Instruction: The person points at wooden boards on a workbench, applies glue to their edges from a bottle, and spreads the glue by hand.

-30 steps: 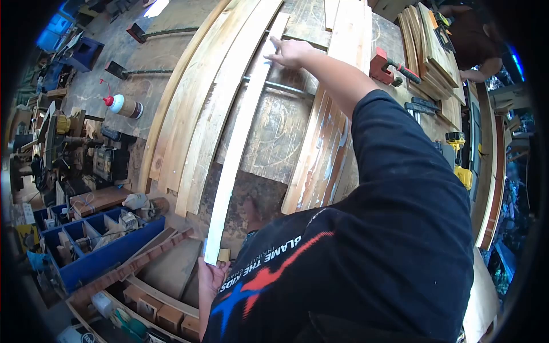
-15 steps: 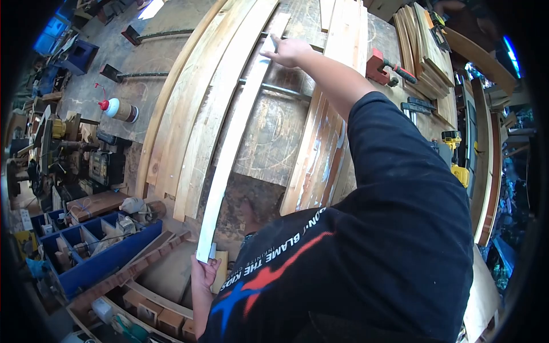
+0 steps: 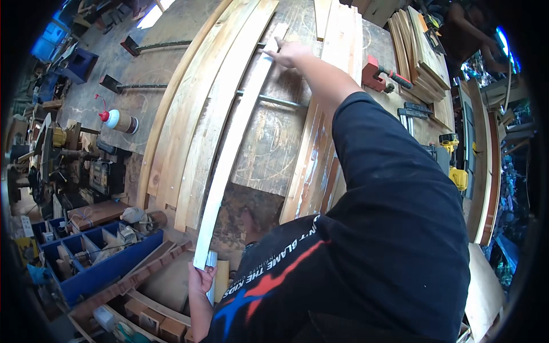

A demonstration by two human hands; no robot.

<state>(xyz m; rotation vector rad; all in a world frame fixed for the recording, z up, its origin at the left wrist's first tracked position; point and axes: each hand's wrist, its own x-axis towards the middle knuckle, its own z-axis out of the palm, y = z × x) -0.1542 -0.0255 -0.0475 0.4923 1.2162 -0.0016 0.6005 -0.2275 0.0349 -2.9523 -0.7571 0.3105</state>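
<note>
A long narrow wooden strip (image 3: pixel 233 143) runs from beside my body out over the bench, with a bright, whitish face from one hand to the other. Bare wood shows past the far hand. My left hand (image 3: pixel 202 278) is closed around the near end, thumb and fingers at its edges. Close by it stands a silvery tube-like piece (image 3: pixel 211 262), partly hidden by the hand. At the far end, my right hand (image 3: pixel 290 54) grips the strip between thumb and fingers, arm stretched out. Under the strip pass metal clamp bars (image 3: pixel 280 102).
Pale boards (image 3: pixel 197 108) lie left of the strip, more glue-smeared boards (image 3: pixel 311 166) right. A glue bottle (image 3: pixel 119 121), red clamp (image 3: pixel 377 74), stacked boards (image 3: pixel 420 57) and yellow drill (image 3: pixel 457 177) surround them. A blue divided box (image 3: pixel 103 260) sits lower left.
The strip's near end and my left hand have shifted slightly down and left, and more of the silvery piece shows. My right hand keeps its grip at the far end.
</note>
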